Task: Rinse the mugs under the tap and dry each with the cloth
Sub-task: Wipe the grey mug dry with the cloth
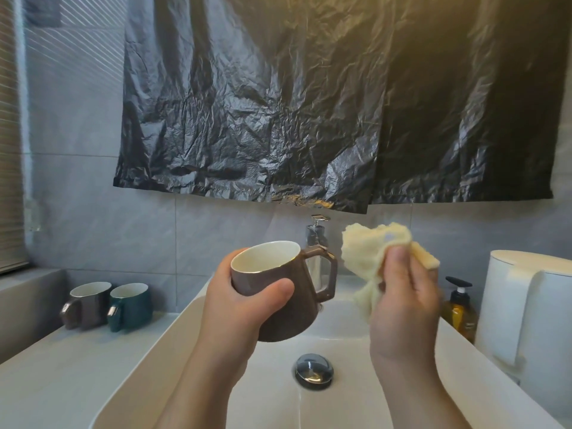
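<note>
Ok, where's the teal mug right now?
In the head view, the teal mug sits on the counter left of the sink, back near the wall, close beside the dark grey mug on its left.

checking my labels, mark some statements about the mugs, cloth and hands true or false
1. The left hand grips the brown mug above the sink. True.
2. The cloth is stuffed inside that mug. False: the right hand holds it outside, to the mug's right.
3. A grey mug and a teal mug sit on the counter left of the sink. True.
4. The amber bottle stands beside those two mugs. False: it stands right of the sink.
</note>
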{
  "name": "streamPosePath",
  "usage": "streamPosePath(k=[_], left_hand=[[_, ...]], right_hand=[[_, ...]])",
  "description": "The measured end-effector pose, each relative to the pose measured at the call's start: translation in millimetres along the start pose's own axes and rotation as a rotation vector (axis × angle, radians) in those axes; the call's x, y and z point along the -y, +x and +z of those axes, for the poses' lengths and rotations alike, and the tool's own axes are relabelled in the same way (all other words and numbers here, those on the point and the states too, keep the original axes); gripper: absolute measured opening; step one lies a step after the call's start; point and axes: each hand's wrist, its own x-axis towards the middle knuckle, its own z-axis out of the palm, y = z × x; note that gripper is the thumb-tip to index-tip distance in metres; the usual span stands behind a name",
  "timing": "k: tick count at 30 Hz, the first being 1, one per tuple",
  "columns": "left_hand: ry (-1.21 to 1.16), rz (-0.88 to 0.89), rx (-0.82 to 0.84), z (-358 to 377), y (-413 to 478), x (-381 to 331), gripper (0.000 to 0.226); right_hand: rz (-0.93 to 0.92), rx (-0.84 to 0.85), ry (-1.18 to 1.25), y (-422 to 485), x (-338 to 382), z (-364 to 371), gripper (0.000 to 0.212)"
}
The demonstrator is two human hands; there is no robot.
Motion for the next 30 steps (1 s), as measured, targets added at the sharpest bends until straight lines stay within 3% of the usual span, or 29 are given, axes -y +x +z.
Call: streamPosePath(k=[2, 6, 8, 11, 14, 17, 21, 26, 30], left_hand=[[0.036, -0.004, 0.051, 1, -2, -2, 0.074], [0.079, -0.005, 0.132, 1, -3, -4, 0.077], [0.089, -0.015, 0.155, -1, -3, -4, 0.078], [0.059, -0.05, 0.162, -4, -2, -5, 0.079], [0.043, -0.079, 0.167, -1, -1, -2, 0.08], [-0.024, -0.09, 0.124, 3, 1, -3, 0.078], [-0.094, -0.118, 0.096, 4, 4, -7, 0.067], [-0.007, -0.15, 0.119, 7, 0, -6, 0.076], [0.041, -0.153, 0.141, 8, -1, -5, 0.081]], right_hand=[[-0.037, 0.075, -0.047, 0, -2, 3, 0.033], [-0.229, 0.413, -0.244, -6, -10, 7, 0.023], [-0.279, 0.48, -0.314, -5, -12, 5, 0.021], [-0.381, 0.371, -0.44, -5, -15, 5, 0.033], [-0.381, 0.269, -0.436, -8, -17, 9, 0.029], [-0.245, 0.358, -0.231, -8, -14, 12, 0.014], [-0.154, 0.479, -0.085, -11, -13, 17, 0.029], [-0.223, 0.302, -0.274, -8, -14, 12, 0.016], [-0.249, 0.229, -0.387, -4, -15, 9, 0.032]])
